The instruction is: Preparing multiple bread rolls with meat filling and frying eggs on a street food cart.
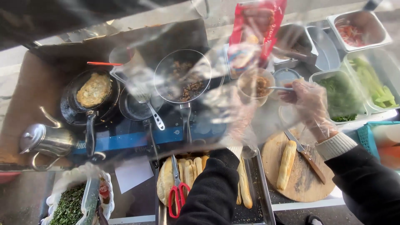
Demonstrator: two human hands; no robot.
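The black sleeves fill the bottom of the view. Under the left sleeve lies a metal tray of bread sticks, with red-handled scissors laid across the rolls. To the right, a round wooden board carries one long roll and a knife lying aslant beside it, blade toward the far edge.

Above the board, the right hand, in a thin clear glove, pinches a spoon by its handle; its bowl end reaches into a clear cup of brown filling. The left hand, also gloved and much blurred, is closed around the cup from below, lifting it off the counter.

To do this scoop well, the cup wants to stay upright and steady in the left hand, tipped only a little toward the spoon, so the filling gathers at one side. The spoon should come out level and not overfull, since the way to the roll passes over the board edge and crumbs would drop there. The loose glove film is a risk: it could catch on the spoon handle.

Farther off, a wire strainer holds browned bits over the stove, a black pan holds a flat cake, and a steel kettle stands at the left. Steel tubs of greens and pale stalks sit at the far right.
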